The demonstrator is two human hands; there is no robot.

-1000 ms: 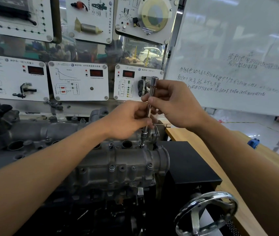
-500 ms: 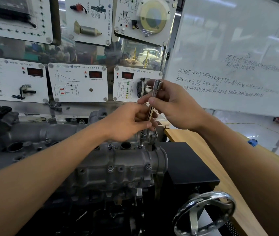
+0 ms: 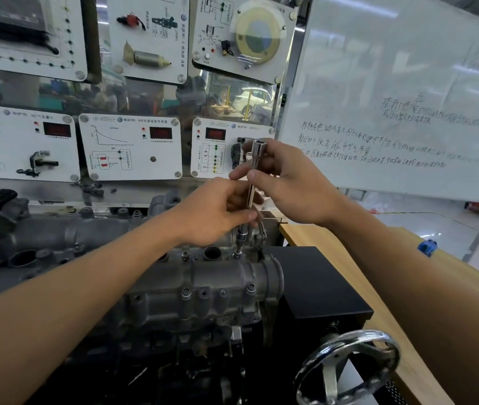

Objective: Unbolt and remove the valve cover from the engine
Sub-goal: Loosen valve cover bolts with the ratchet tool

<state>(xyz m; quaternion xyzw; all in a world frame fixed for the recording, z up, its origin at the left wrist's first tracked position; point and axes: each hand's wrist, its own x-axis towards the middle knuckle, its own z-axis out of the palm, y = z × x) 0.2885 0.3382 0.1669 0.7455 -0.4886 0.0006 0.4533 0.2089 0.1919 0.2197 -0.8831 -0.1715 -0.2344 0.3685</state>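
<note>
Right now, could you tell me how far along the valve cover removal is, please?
Nothing looks finished: the valve cover is not off yet. In hand: the left hand and right hand grip a socket extension standing on a top bolt near the cover's right end. Left: that bolt, the front-row bolts seated, then lifting the cover.

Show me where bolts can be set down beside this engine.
Bare: the black box top, between valve cover, wooden bench and handwheel; also the bench strip beside it. Crowded: the cover's right end, where the left hand and right hand grip the socket driver.
</note>
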